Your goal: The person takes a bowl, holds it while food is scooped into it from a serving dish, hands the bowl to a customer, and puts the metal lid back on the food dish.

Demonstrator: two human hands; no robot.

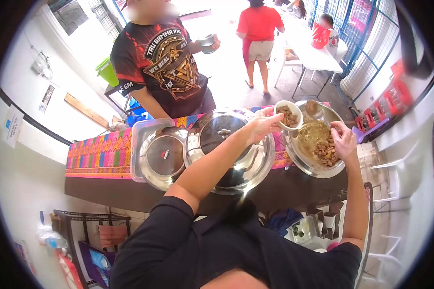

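My left hand (266, 124) grips a small white bowl (299, 115) by its rim side, and chunks of brown meat (288, 117) lie inside it. The bowl is tilted over the left edge of a wide steel pan (307, 166). My right hand (344, 140) is closed around the handle of a metal ladle (314, 109), whose scoop is over the far side of the pan, beside the bowl. Brown meat stew (325, 150) and oily broth (309, 135) cover the pan's bottom.
Two lidded steel pans (163, 156) (229, 180) stand to the left, beside a clear plastic container (137, 166), on a patterned cloth (99, 156). Across the counter a person in a printed shirt (171, 62) holds a metal cup (207, 43). White chairs (395, 178) stand at right.
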